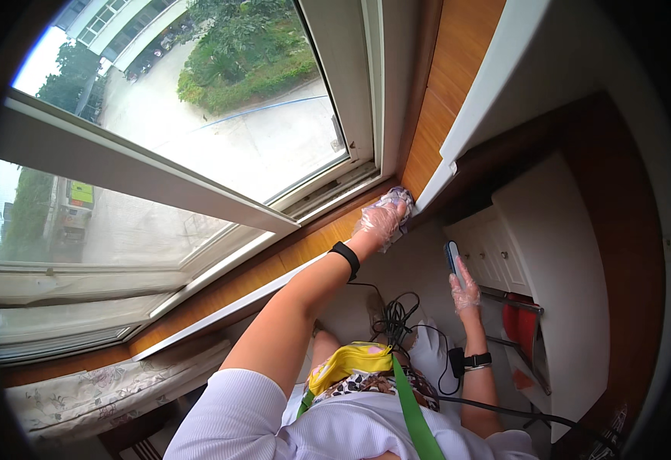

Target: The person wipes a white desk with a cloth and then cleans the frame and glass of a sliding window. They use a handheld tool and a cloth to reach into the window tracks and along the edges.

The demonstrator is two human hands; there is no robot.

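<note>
My left hand (pixel 382 223), in a clear plastic glove, presses a bunched purple-and-white cloth (pixel 400 198) onto the corner of the wooden windowsill (pixel 307 240), beside the white edge of the wall. Away from the sill, to the right, my right hand (pixel 465 292) wears a similar glove. Its fingers hold a scrub brush (pixel 453 257) with a pale back and blue bristles, raised in the air. Beyond the sill stands a white-framed sliding window (pixel 220 184), with dirt in its lower track (pixel 330 190).
Black cables (pixel 396 319) hang coiled before my body, near a yellow bag (pixel 353 362) on a green strap. A white cabinet (pixel 496 247) and a red-seated folding chair (pixel 519 322) stand at the right. A floral curtain (pixel 117 385) hangs at the lower left.
</note>
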